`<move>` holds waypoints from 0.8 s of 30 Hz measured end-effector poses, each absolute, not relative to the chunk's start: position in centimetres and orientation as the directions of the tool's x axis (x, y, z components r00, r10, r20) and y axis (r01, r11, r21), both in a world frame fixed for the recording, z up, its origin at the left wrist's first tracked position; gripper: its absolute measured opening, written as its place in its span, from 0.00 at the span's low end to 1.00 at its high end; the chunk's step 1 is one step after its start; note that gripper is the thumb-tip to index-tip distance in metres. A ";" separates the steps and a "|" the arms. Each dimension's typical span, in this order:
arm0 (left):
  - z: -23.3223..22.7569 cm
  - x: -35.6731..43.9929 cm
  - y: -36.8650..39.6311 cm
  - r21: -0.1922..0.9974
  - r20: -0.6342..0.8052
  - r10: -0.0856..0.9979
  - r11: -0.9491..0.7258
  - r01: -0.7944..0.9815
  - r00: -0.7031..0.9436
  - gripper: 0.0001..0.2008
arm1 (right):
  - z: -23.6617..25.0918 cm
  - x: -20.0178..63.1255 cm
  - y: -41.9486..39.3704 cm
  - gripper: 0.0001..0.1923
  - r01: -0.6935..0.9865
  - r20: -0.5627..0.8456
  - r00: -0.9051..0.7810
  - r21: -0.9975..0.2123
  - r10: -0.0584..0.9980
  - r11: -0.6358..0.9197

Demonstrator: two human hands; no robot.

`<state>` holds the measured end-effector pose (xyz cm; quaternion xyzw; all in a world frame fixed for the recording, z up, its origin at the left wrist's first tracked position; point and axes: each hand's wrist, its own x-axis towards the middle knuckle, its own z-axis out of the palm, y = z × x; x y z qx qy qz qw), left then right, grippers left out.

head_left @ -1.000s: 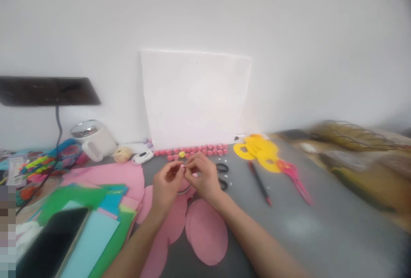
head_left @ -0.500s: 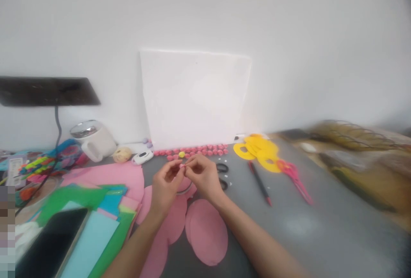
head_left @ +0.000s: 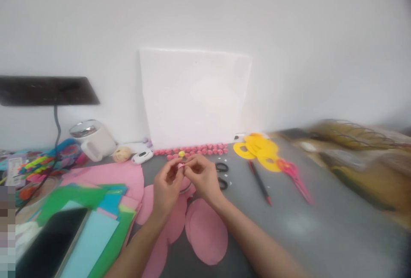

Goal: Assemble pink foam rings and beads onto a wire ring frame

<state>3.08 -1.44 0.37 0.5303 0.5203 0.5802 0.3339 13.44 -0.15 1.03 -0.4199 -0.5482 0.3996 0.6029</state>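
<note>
My left hand point(head_left: 167, 183) and my right hand point(head_left: 203, 176) meet over the desk, fingertips pinched close together. Between them is a small pink paper piece point(head_left: 181, 165), mostly covered by the fingers. Just beyond the fingertips sits a small yellow ball-like piece point(head_left: 181, 154). Rows of small pink rolled pieces point(head_left: 205, 149) lie behind the hands. Below them are several pink paper circles point(head_left: 210, 235), and part of a round rimmed object point(head_left: 185, 188) shows under my fingers. Black scissor handles point(head_left: 222, 167) poke out beside my right hand.
A white board point(head_left: 195, 98) leans on the wall. Yellow paper rings point(head_left: 260, 147), a black-and-red pen point(head_left: 259, 183) and pink scissors point(head_left: 297, 179) lie to the right. Coloured paper sheets point(head_left: 90, 235), a dark phone point(head_left: 53, 243) and a white mug point(head_left: 96, 141) are at the left.
Both hands stay almost in place, fingertips still pinched together. A little more of the pink paper piece shows between them now. Nothing else on the desk has visibly moved.
</note>
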 end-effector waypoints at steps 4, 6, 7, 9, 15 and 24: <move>0.5 3.0 -1.5 0.962 0.256 0.927 -0.217 0.167 -0.274 0.10 | 0.9 13.4 -0.1 0.04 -0.047 0.335 0.055 -0.940 0.941 0.337; 0.4 3.0 -1.5 0.962 0.254 0.922 -0.209 0.178 -0.291 0.10 | 0.9 13.5 -0.1 0.05 -0.029 0.354 0.053 -0.934 0.934 0.356; 0.3 2.9 -1.5 0.962 0.252 0.922 -0.206 0.178 -0.294 0.10 | 0.9 13.6 0.0 0.05 -0.011 0.362 0.057 -0.932 0.931 0.363; 0.1 2.8 -1.5 0.971 0.220 0.930 -0.181 0.153 -0.293 0.12 | 0.8 13.7 0.1 0.07 0.027 0.370 0.057 -0.929 0.927 0.369; -0.3 2.6 -1.2 0.980 0.196 0.937 -0.176 0.095 -0.288 0.12 | 0.6 14.2 0.4 0.07 0.058 0.378 0.016 -0.925 0.926 0.376; 0.7 1.4 -0.7 0.958 0.239 0.947 -0.194 0.212 -0.216 0.10 | 0.6 18.5 3.0 0.07 0.377 0.222 -0.216 -0.879 0.951 0.291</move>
